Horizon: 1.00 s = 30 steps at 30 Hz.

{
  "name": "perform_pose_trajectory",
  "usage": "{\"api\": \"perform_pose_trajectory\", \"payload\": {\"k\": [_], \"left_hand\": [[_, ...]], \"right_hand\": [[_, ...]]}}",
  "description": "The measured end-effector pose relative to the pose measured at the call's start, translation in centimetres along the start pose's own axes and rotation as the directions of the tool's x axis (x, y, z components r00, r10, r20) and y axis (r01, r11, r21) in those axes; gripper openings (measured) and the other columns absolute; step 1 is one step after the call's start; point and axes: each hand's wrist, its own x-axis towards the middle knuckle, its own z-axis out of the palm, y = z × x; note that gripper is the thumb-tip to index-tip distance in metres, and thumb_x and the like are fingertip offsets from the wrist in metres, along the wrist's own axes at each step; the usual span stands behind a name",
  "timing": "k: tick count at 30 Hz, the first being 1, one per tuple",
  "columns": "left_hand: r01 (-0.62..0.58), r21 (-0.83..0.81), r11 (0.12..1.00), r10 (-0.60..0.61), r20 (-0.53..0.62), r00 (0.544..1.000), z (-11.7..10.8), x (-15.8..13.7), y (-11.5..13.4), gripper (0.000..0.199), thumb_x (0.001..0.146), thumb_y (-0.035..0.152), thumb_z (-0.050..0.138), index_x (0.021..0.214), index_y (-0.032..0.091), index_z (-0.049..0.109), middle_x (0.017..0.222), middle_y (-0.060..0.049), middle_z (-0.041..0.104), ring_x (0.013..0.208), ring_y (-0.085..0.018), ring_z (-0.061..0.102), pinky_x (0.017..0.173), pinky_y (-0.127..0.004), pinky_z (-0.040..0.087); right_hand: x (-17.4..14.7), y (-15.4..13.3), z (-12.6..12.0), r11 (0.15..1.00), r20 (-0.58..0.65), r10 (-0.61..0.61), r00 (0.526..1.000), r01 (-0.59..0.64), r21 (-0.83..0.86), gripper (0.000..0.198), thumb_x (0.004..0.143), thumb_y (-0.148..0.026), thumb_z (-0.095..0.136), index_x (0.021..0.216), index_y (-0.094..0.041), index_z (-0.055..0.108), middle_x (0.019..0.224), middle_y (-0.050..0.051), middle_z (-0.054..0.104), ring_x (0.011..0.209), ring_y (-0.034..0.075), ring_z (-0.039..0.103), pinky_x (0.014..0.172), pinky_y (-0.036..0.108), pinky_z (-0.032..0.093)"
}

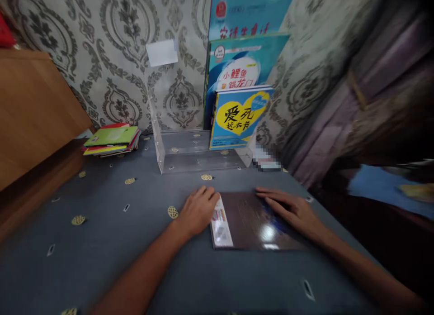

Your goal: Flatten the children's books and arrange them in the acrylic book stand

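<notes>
A glossy dark brown book point(249, 222) with a white strip down its left side lies flat on the table cover. My left hand point(198, 211) is at its upper left edge, fingers bent and closed on that edge; the thumb is hidden. Across the right part of the cover rests my right hand point(293, 211), its fingers stretched out and lying on the surface. Light glares off the lower cover. Behind the book stands a clear plastic rack point(200, 159), with a blue book point(233, 136) bearing a yellow heart propped at its right end.
Behind the blue book stand a teal picture book point(217, 68) and another taller blue book point(233, 21). A stack of thin books point(111, 138) sits at the back left, near a wooden cabinet point(37, 111). A purple curtain point(325, 120) hangs at right, beyond the table edge.
</notes>
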Motion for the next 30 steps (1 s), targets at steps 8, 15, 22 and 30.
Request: {"api": "perform_pose_trajectory", "payload": {"k": [8,15,22,30], "left_hand": [[0.034,-0.069,0.997,-0.038,-0.051,0.998,-0.8,-0.7,-0.2,0.030,0.094,0.008,0.043,0.103,0.019,0.070,0.104,-0.009,0.066,0.101,-0.023,0.059,0.089,-0.035,0.051],[0.024,-0.134,0.991,-0.032,-0.058,0.998,0.4,-0.3,-1.1,0.035,0.095,0.012,0.041,0.113,0.017,0.071,0.112,-0.012,0.065,0.111,-0.025,0.057,0.102,-0.040,0.044],[0.135,-0.329,0.935,-0.187,-0.130,0.974,1.5,-0.9,-0.4,0.033,0.092,0.015,0.044,0.113,0.020,0.069,0.113,-0.008,0.068,0.111,-0.024,0.060,0.106,-0.042,0.043],[0.241,-0.446,0.862,-0.351,-0.180,0.919,2.7,-2.2,0.5,0.057,0.088,0.006,0.036,0.144,0.014,0.041,0.135,-0.013,0.064,0.121,-0.022,0.062,0.107,-0.041,0.048]], "right_hand": [[-0.4,-2.5,0.2,0.998,-0.014,0.027,1.000,-0.028,-0.064,0.040,0.093,-0.043,0.046,0.105,-0.023,0.077,0.123,0.009,0.074,0.117,0.026,0.068,0.106,0.043,0.050],[-0.5,-2.4,0.7,0.993,0.002,0.037,0.999,-0.036,-0.112,0.037,0.095,-0.032,0.046,0.113,-0.020,0.076,0.125,0.008,0.073,0.120,0.024,0.066,0.108,0.039,0.047],[-0.9,-3.3,0.6,0.935,0.124,-0.016,0.992,0.059,-0.350,0.039,0.098,-0.023,0.043,0.126,-0.016,0.069,0.135,0.010,0.067,0.127,0.023,0.060,0.109,0.035,0.043],[1.2,-10.4,5.9,0.883,0.244,-0.102,0.964,0.201,-0.425,0.034,0.102,-0.029,0.044,0.120,-0.016,0.070,0.129,0.017,0.068,0.121,0.029,0.061,0.106,0.045,0.040]]}}
